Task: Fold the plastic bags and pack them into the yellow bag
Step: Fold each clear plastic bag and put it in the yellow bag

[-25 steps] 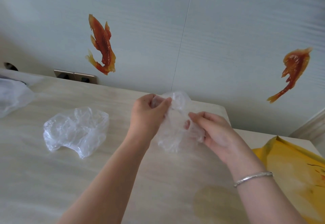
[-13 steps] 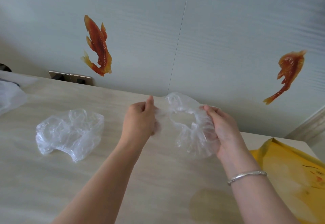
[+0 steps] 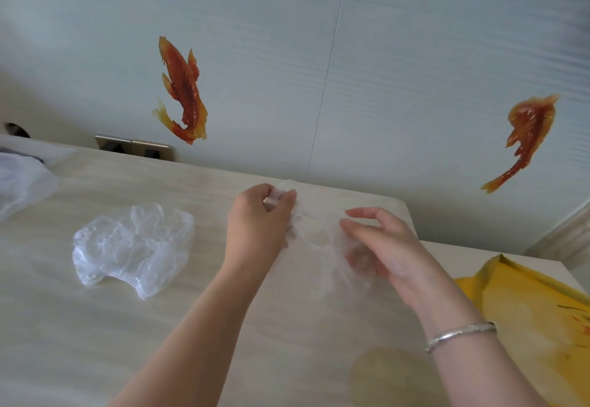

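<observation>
A thin clear plastic bag (image 3: 319, 240), blurred, is stretched between my hands low over the pale wooden table (image 3: 95, 327). My left hand (image 3: 258, 224) pinches the bag's top edge between thumb and fingers. On the bag's right side is my right hand (image 3: 386, 247). Its thumb and forefinger are held apart above the film, and its lower fingers show through the film, curled under it. The yellow bag (image 3: 526, 311) lies flat at the table's right edge, cut off by the frame.
A second crumpled clear bag (image 3: 134, 247) lies left of my left hand. More clear plastic (image 3: 19, 183) sits at the far left edge. Wall sockets (image 3: 134, 148) and two orange fish stickers are on the tiled wall behind the table.
Both hands have come down towards the table and the bag has been pulled wider and flatter. My right thumb and forefinger have opened out from their earlier grip.
</observation>
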### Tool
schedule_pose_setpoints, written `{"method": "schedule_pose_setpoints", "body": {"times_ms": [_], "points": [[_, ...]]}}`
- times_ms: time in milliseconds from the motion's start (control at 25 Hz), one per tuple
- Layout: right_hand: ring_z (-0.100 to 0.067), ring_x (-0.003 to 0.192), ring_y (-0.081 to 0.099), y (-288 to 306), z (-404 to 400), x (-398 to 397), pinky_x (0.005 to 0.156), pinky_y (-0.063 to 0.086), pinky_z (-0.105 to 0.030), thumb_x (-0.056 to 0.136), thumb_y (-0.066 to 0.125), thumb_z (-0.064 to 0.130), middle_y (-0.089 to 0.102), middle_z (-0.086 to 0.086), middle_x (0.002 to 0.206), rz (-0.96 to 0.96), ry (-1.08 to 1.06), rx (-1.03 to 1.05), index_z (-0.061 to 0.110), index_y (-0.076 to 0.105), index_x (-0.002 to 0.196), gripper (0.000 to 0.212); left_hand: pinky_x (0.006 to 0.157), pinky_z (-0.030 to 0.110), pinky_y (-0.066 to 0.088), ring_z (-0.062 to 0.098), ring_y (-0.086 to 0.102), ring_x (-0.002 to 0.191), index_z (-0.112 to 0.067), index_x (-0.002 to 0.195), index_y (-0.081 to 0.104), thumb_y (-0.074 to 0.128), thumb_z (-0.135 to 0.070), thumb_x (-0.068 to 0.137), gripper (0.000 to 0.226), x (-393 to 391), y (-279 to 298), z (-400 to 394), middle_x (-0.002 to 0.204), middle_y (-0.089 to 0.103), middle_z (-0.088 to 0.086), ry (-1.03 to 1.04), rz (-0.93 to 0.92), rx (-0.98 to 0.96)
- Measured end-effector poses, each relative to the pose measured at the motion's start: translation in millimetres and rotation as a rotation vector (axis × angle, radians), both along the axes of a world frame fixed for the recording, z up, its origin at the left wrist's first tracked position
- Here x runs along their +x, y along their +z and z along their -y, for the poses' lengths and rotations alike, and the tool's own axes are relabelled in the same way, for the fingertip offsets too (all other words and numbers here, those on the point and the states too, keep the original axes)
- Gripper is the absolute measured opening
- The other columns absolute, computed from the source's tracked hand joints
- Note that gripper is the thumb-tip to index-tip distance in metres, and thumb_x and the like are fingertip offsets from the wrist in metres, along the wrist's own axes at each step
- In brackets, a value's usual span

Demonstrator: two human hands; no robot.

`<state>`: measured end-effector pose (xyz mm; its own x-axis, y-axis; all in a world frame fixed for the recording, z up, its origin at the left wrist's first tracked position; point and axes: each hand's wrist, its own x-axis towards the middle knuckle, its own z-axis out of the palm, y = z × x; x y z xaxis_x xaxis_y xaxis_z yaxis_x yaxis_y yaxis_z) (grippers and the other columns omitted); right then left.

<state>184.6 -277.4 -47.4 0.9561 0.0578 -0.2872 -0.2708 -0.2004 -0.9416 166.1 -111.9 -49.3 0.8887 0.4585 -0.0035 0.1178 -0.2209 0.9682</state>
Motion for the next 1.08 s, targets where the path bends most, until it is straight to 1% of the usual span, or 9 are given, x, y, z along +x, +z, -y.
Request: {"method": "schedule_pose_setpoints", "body": {"times_ms": [160, 280, 360, 440, 600, 760, 880, 960, 1080], "points": [[-0.011, 0.056, 0.059, -5, 7, 5, 0.056, 0.041, -0.025, 0.091, 0.059, 0.016, 0.067, 0.001, 0.07, 0.207, -0.156, -0.174, 0.024, 0.063, 0.098, 0.012, 0.046, 0.025, 0.045, 0.016, 0.054, 0.039, -0.008, 0.08, 0.061, 0.05, -0.039, 0.095, 0.037, -1, -9, -2, 0.047, 0.055, -0.003, 0.039, -0.045, 0.175], [-0.012, 0.054, 0.058, -13, 20, 8, 0.052, 0.039, -0.028, 0.093, 0.056, 0.021, 0.065, 0.001, 0.064, 0.389, -0.17, -0.422, 0.025, 0.058, 0.091, 0.005, 0.062, 0.036, 0.054, 0.027, 0.064, 0.062, -0.018, 0.079, 0.057, 0.046, -0.043, 0.095, 0.032, -7, -16, -2, 0.064, 0.064, 0.002, -0.021, -0.144, 0.386], [-0.01, 0.062, 0.058, -18, 24, 4, 0.053, 0.041, -0.028, 0.095, 0.054, 0.027, 0.063, 0.004, 0.075, 0.47, -0.138, -0.547, 0.025, 0.055, 0.093, 0.002, 0.066, 0.033, 0.052, 0.026, 0.065, 0.073, -0.021, 0.088, 0.053, 0.043, -0.048, 0.095, 0.03, -14, -18, -1, 0.079, 0.065, -0.001, -0.077, -0.217, 0.524], [-0.005, 0.077, 0.057, -20, 27, -3, 0.06, 0.04, -0.019, 0.095, 0.054, 0.026, 0.061, 0.007, 0.089, 0.579, -0.084, -0.622, 0.023, 0.055, 0.098, 0.005, 0.068, 0.032, 0.047, 0.022, 0.062, 0.086, -0.023, 0.103, 0.048, 0.039, -0.052, 0.096, 0.031, -22, -16, 0, 0.095, 0.062, -0.004, -0.117, -0.258, 0.673], [-0.002, 0.099, 0.056, -20, 27, -27, 0.081, 0.039, -0.011, 0.092, 0.056, 0.019, 0.06, 0.013, 0.1, 0.771, 0.171, -0.75, 0.023, 0.06, 0.108, 0.017, 0.092, 0.028, 0.041, 0.015, 0.042, 0.114, -0.024, 0.121, 0.044, 0.046, -0.038, 0.097, 0.028, -34, -12, -5, 0.122, 0.044, -0.009, -0.173, -0.01, 0.867], [-0.001, 0.125, 0.041, -23, 24, -49, 0.099, 0.03, -0.01, 0.096, 0.051, 0.038, 0.049, 0.016, 0.131, 0.641, 0.391, -0.861, 0.028, 0.046, 0.135, 0.041, 0.115, 0.025, 0.015, 0.012, 0.013, 0.144, -0.028, 0.142, 0.036, 0.046, -0.045, 0.096, 0.05, -37, -28, -11, 0.151, 0.028, -0.015, -0.481, 0.048, 0.914], [0.003, 0.144, 0.004, -29, 30, -53, 0.117, 0.008, -0.02, 0.096, 0.04, 0.054, 0.009, 0.017, 0.158, 0.516, 0.58, -0.979, 0.029, 0.013, 0.152, 0.067, 0.12, 0.034, -0.004, 0.014, -0.013, 0.147, -0.029, 0.153, 0.008, 0.039, -0.065, 0.089, 0.08, -43, -40, -12, 0.16, 0.001, -0.017, -0.598, -0.14, 0.964], [0.008, 0.139, -0.016, -30, 36, -51, 0.118, -0.005, -0.024, 0.091, 0.031, 0.064, -0.012, 0.022, 0.155, 0.448, 0.655, -1.028, 0.033, -0.005, 0.152, 0.077, 0.119, 0.039, -0.01, 0.015, -0.021, 0.145, -0.029, 0.153, -0.004, 0.038, -0.075, 0.082, 0.094, -46, -43, -15, 0.159, -0.01, -0.018, -0.61, -0.207, 0.991], [0.011, 0.136, -0.025, -29, 45, -46, 0.117, -0.012, -0.025, 0.074, 0.018, 0.079, -0.023, 0.028, 0.149, 0.402, 0.702, -1.063, 0.038, -0.012, 0.149, 0.09, 0.117, 0.042, -0.016, 0.016, -0.027, 0.143, -0.031, 0.152, -0.011, 0.037, -0.084, 0.07, 0.109, -51, -40, -18, 0.157, -0.017, -0.02, -0.63, -0.254, 1.02]]}}
